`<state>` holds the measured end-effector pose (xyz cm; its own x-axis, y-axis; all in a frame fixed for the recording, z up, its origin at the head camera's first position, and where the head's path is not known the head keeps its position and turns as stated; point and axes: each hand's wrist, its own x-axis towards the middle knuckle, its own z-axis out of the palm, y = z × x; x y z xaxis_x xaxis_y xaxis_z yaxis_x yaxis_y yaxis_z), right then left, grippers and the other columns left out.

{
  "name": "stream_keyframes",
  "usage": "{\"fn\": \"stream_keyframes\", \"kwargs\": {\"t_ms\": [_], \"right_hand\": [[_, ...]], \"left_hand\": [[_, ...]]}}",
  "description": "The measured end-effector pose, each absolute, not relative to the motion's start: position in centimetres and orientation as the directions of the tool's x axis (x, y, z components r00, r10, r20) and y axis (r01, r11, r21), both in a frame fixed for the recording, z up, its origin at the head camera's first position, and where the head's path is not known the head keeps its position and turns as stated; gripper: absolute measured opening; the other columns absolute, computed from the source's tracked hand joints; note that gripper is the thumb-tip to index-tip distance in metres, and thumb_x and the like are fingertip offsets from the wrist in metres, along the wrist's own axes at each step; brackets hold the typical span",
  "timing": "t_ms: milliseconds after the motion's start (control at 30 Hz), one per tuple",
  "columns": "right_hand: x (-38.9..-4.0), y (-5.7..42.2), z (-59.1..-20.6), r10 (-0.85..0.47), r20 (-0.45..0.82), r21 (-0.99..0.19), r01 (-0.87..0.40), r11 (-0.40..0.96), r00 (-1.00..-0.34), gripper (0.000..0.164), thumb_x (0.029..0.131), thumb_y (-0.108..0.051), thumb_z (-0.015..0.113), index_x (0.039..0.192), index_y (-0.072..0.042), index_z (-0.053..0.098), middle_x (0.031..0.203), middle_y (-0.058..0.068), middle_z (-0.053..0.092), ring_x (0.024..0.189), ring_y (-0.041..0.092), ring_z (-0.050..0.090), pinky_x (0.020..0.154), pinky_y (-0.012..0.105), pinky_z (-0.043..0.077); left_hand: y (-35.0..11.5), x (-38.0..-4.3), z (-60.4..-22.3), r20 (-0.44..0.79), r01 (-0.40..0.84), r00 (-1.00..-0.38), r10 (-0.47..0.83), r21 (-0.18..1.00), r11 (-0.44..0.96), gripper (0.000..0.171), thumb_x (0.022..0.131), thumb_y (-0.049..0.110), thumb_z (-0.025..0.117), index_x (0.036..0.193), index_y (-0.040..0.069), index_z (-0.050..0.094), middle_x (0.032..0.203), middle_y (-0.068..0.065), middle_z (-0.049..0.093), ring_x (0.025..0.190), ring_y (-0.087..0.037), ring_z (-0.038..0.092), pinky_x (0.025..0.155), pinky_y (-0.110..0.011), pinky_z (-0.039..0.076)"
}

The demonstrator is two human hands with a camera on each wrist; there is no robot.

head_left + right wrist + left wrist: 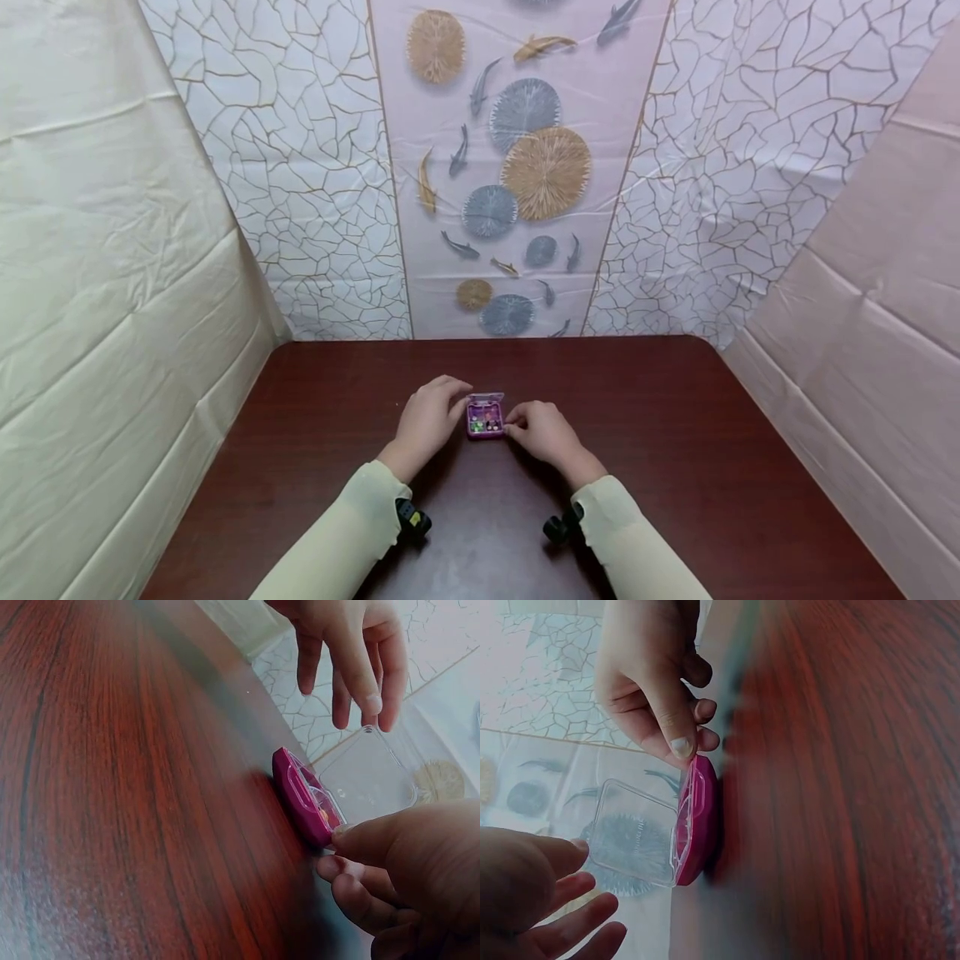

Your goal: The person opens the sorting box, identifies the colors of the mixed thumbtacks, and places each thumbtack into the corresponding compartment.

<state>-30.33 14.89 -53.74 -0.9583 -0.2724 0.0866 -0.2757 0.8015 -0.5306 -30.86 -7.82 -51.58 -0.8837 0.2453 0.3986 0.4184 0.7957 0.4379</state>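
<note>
A small magenta pill case (486, 434) stands on the table with its clear lid (634, 832) raised. Small green, dark and orange-red pieces lie in its compartments, seen from the head view. My right hand (550, 433) pinches the right edge of the case between thumb and forefinger; its other fingers are curled. On the opposite side, my left hand (429, 417) has its fingers loosely extended, the thumb tip at the upper corner of the raised lid. Whether that thumb touches the lid or stays just off it, I cannot tell.
The dark red-brown table (337, 392) reaches back to a patterned curtain (330, 208). Pale cloth walls (135, 333) flank both sides. Dark wrist cameras (412, 518) sit at the cuffs of the pale sleeves.
</note>
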Motion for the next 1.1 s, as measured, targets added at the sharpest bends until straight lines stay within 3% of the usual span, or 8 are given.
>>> {"fn": "stream_keyframes", "kwargs": {"t_ms": [200,567,933,1100], "right_hand": [[-30.52,14.97,-53.84,-0.276,0.091,-0.541,-0.28,0.793,-0.957,0.01,0.088,-0.027,0.072,0.093,-0.019,0.075,0.085,-0.002,0.075,0.072,0.004,0.063,0.066,0.035,0.058],[-30.41,14.77,-53.99,-0.281,0.102,-0.565,-0.288,0.773,-0.954,0.009,0.088,-0.024,0.072,0.092,-0.017,0.075,0.084,-0.001,0.075,0.071,0.004,0.063,0.066,0.035,0.058],[-30.42,15.01,-54.05,-0.288,0.09,-0.58,-0.285,0.764,-0.954,0.009,0.089,-0.024,0.071,0.093,-0.017,0.076,0.085,-0.002,0.075,0.072,0.004,0.063,0.066,0.035,0.058],[-30.51,15.14,-54.24,-0.286,0.084,-0.597,-0.278,0.753,-0.955,0.008,0.09,-0.023,0.07,0.093,-0.017,0.076,0.084,-0.003,0.074,0.071,0.004,0.062,0.066,0.035,0.057]], "left_hand": [[-7.39,-31.26,-51.54,0.383,0.412,-0.89,0.246,0.448,0.793,0.032,0.092,0.026,0.068,0.123,0.025,0.068,0.122,0.001,0.068,0.107,-0.015,0.061,0.091,-0.045,0.054],[-6.96,-31.47,-52.23,0.361,0.41,-0.897,0.256,0.462,0.786,0.025,0.093,0.023,0.066,0.118,0.021,0.072,0.116,0.0,0.072,0.103,-0.016,0.063,0.088,-0.045,0.055],[-7.19,-31.15,-52.26,0.362,0.384,-0.906,0.219,0.489,0.783,0.014,0.098,0.028,0.059,0.104,0.026,0.072,0.096,0.007,0.075,0.079,-0.006,0.064,0.071,-0.038,0.058],[-7.33,-30.71,-52.02,0.35,0.397,-0.905,0.242,0.488,0.778,0.011,0.095,0.026,0.064,0.099,0.023,0.074,0.093,0.006,0.075,0.079,-0.007,0.063,0.073,-0.037,0.057]]}}
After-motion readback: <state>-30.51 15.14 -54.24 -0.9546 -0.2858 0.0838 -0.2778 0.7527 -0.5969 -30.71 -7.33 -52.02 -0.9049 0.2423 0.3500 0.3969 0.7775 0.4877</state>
